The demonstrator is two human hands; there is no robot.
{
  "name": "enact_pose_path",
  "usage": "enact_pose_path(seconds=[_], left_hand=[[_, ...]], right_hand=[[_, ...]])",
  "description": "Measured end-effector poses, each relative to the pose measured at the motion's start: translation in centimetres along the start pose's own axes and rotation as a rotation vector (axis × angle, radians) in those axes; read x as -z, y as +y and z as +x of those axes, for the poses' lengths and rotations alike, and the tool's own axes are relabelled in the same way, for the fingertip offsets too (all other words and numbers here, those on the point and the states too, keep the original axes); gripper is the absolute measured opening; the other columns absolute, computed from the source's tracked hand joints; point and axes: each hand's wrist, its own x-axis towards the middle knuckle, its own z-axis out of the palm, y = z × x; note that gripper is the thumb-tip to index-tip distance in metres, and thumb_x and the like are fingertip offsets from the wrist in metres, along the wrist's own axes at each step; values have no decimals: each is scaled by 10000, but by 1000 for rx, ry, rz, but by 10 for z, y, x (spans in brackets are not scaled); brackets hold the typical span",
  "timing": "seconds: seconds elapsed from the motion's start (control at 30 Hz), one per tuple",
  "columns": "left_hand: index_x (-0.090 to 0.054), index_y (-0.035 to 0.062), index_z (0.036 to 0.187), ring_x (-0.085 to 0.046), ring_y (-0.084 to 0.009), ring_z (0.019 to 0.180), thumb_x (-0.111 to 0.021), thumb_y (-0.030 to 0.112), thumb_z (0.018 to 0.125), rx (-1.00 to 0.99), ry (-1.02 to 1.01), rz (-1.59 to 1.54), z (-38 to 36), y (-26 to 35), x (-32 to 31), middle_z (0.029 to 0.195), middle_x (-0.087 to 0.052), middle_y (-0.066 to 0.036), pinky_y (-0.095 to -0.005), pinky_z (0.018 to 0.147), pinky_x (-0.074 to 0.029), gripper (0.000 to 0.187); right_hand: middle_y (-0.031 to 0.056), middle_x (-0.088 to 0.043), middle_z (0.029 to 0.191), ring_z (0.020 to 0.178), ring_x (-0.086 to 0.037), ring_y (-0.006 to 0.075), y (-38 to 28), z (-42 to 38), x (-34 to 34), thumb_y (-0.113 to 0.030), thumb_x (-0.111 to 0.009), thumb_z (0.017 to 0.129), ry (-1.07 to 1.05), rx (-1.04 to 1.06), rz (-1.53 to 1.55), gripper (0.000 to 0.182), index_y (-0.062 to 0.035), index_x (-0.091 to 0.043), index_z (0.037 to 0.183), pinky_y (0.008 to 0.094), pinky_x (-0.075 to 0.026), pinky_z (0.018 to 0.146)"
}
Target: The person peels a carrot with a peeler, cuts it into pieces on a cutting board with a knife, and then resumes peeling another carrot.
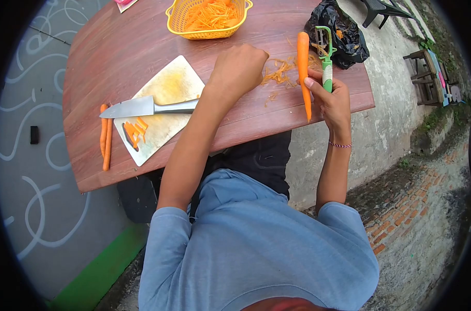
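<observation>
Left hand (239,71) curls in, can't tell around what. Left of it, two long carrots (108,145) look uncut near cut sticks (132,133); past it, a basket (207,35) holds shreds (212,15). Right hand (333,101) pinches a peeler (326,70) and a whole, peeled-looking carrot (303,62).

Soft blue shirt (261,243) with short sleeves (168,230) — a round neck (282,291) with a sewn edge, black pants (264,158), bare left hand (239,67), bare right hand (333,101) — thin pink-red and white band (340,145) on that wrist.
</observation>
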Motion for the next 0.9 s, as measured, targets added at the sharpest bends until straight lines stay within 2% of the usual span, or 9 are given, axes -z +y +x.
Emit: enact_pose_path(seconds=[0.13, 0.3, 0.4, 0.5, 0.63, 0.73, 0.8, 0.83, 0.9], left_hand=[[-819, 94, 996, -730, -376, 754, -707, 215, 901, 17, -15, 80, 7, 11, 15, 773, -736, -175, -472, 713, -585, 191], [-812, 84, 839, -721, -373, 709, -694, 345, 931, 11, -16, 46, 12, 12, 14, 743, -723, -165, -463, 690, -581, 301], [-808, 87, 821, -723, -356, 761, -688, 375, 922, -50, 92, -23, 10, 12, 4, 811, -736, -150, -461, 713, -581, 327], [-806, 82, 816, -720, -348, 836, -701, 323, 905, -29, -19, 34, 17, 10, 3, 888, -748, -133, -455, 746, -582, 278], [-787, 41, 894, -710, -351, 889, -721, 282, 885, -146, 30, 44, 16, 5, 15, 907, -746, -128, -463, 776, -575, 251], [-756, 10, 1008, -722, -336, 906, -733, 272, 892, -117, 176, -128, 10, 13, 21, 952, -750, -157, -445, 806, -568, 287], [-716, -3, 1102, -732, -288, 926, -706, 324, 956, 130, 115, -571, 4, 23, 24, 994, -752, -172, -394, 829, -558, 358], [-716, -3, 1102, -732, -288, 926, -706, 324, 956, 127, 116, -574, -2, 30, 23, 994, -752, -172, -394, 829, -558, 358], [-707, -6, 1127, -726, -221, 916, -645, 362, 1027, 308, -100, -865, -15, 45, 15, 1025, -761, -159, -351, 839, -551, 386]], right_hand=[[91, -739, 1037, 834, -658, 72, -4, -4, 2, -91, -809, 912, 40, 14, -36, 391, 97, -698, 1237, 190, -482, 685], [27, -721, 904, 620, -490, -1, -8, -7, 3, -106, -808, 914, 48, 20, -64, 371, 79, -717, 1222, 181, -309, 520], [19, -718, 893, 605, -482, -5, -10, -8, 2, -109, -811, 913, 45, 18, -71, 370, 74, -719, 1222, 180, -303, 510], [20, -719, 895, 602, -483, -6, -8, -7, 4, -110, -813, 912, 44, 24, -53, 369, 75, -719, 1217, 177, -297, 505], [33, -728, 905, 598, -490, -7, -8, -8, 2, -112, -817, 910, 51, 28, -38, 374, 74, -715, 1218, 175, -301, 500], [51, -742, 926, 601, -509, -4, -9, -10, -4, -113, -819, 909, 62, 29, 1, 383, 71, -707, 1226, 175, -319, 500], [63, -752, 946, 620, -533, 0, 0, -9, -9, -106, -815, 911, 49, 36, 68, 381, 65, -702, 1232, 175, -340, 507], [63, -752, 946, 620, -533, 0, 3, -11, -15, -106, -815, 911, 52, 38, 65, 381, 65, -702, 1232, 175, -340, 507], [60, -755, 949, 639, -544, 0, 11, -16, -30, -93, -806, 916, 27, 30, 177, 367, 63, -701, 1230, 174, -344, 513]])
